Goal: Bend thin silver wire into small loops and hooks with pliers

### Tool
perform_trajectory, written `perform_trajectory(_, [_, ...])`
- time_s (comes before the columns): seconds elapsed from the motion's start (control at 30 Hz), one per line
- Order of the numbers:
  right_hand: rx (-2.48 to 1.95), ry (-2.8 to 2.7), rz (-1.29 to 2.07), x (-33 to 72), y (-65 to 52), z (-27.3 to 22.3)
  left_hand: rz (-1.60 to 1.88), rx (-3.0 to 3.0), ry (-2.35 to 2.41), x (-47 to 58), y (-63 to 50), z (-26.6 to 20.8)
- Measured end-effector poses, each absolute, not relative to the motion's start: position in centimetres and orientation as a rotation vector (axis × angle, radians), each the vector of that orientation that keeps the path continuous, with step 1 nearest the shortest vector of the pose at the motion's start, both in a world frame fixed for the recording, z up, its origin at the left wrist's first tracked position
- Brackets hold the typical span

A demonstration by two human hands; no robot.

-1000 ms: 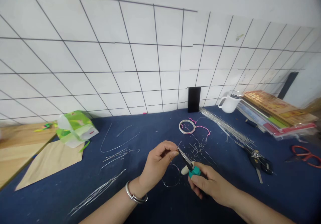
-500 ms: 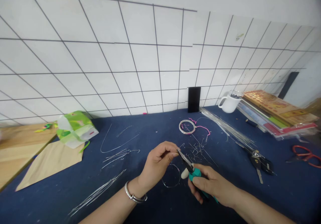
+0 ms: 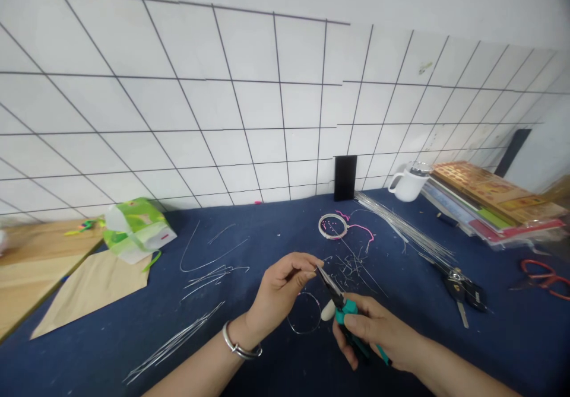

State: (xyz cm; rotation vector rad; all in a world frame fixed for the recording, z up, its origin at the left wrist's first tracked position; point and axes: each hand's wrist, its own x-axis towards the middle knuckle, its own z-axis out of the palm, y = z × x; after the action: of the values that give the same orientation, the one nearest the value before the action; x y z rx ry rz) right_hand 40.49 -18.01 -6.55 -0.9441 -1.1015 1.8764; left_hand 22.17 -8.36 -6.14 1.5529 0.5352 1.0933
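My right hand (image 3: 378,332) is wrapped round long-nose pliers (image 3: 332,287) with teal handles. Their tips reach up to the fingertips of my left hand (image 3: 285,284), where thumb and fingers are pinched together. What lies in that pinch is too small to make out. Below the left fingers shows a thin wire loop (image 3: 319,315) with small pinkish spots; whether it hangs from the hand or rests on the cloth I cannot tell. A pale oval object (image 3: 328,310) is beside the pliers' jaws. Behind them lie scattered short wire bits (image 3: 351,269).
Wire bundles lie left (image 3: 176,343) and back right (image 3: 401,222). A white ring (image 3: 320,226) with pink cord sits behind the hands. At right are keys (image 3: 458,299), red scissors (image 3: 543,277), a white mug (image 3: 406,186) and stacked books (image 3: 494,192). A green bag (image 3: 138,222) stands left.
The pliers' handles have spread a little, with the right fingers lower on them. The left hand stays pinched in nearly the same place; the view has shifted slightly.
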Motion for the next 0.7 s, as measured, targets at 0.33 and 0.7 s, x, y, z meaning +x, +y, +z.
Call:
perform_trajectory(0.33, [-1.021, -1.174, 1.836, 40.6, -18.2, -6.5, 1.081, 1.537, 0.522, 22.2, -8.3, -6.1])
perform_trajectory(0.7, [-1.095, -1.298, 1.77, 40.6, -18.5, -5.4, 1.099, 1.48, 0.506, 22.1, -8.5, -5.7])
